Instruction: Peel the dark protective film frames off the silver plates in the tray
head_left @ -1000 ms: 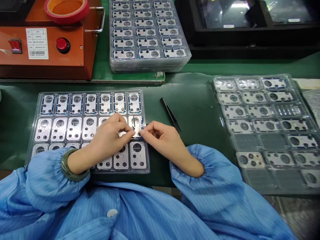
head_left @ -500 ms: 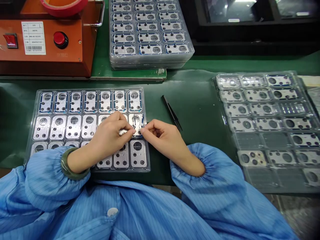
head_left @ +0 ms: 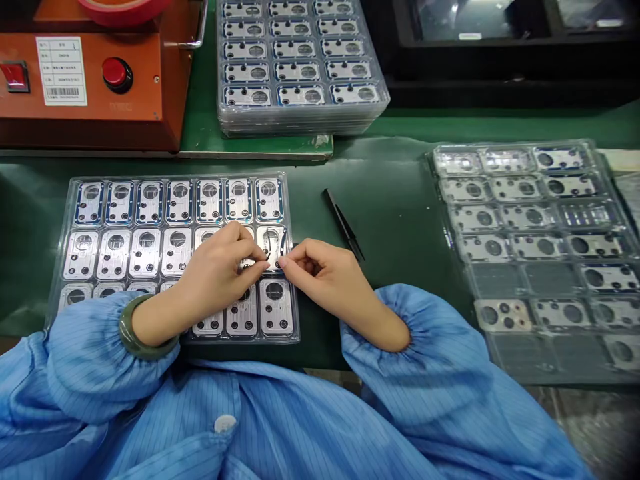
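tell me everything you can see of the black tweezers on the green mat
The black tweezers are slim and dark with a dull finish; their material is hard to tell. They lie flat and diagonally on the green mat, between the plastic tray of metal plates and the tray further right, their lower end near the person's right hand. No hand holds them.

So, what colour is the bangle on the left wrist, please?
The bangle is dull green, in the head view.
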`<state>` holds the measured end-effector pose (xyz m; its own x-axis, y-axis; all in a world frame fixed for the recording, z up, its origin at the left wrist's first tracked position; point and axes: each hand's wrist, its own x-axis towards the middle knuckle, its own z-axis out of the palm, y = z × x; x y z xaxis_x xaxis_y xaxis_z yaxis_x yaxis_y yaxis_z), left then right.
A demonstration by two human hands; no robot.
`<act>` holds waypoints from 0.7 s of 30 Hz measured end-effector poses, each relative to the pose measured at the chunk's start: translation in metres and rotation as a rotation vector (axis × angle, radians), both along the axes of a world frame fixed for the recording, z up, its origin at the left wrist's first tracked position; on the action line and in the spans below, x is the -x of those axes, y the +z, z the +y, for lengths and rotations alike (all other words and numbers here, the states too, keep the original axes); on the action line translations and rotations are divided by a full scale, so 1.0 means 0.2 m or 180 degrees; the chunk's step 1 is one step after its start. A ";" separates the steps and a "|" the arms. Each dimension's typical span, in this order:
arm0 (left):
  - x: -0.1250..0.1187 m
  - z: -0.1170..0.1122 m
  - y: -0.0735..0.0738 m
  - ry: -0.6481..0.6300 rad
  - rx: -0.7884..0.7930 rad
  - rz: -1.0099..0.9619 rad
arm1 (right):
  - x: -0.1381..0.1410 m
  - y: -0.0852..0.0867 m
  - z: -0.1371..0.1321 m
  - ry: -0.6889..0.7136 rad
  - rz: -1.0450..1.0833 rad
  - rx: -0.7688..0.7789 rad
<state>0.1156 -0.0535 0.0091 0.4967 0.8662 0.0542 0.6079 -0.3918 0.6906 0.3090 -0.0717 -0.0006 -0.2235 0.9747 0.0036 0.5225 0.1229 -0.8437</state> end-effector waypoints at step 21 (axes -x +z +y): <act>-0.01 0.00 0.02 -0.0115 -0.0024 0.0250 | -0.06 0.00 0.03 0.0459 -0.0184 0.0213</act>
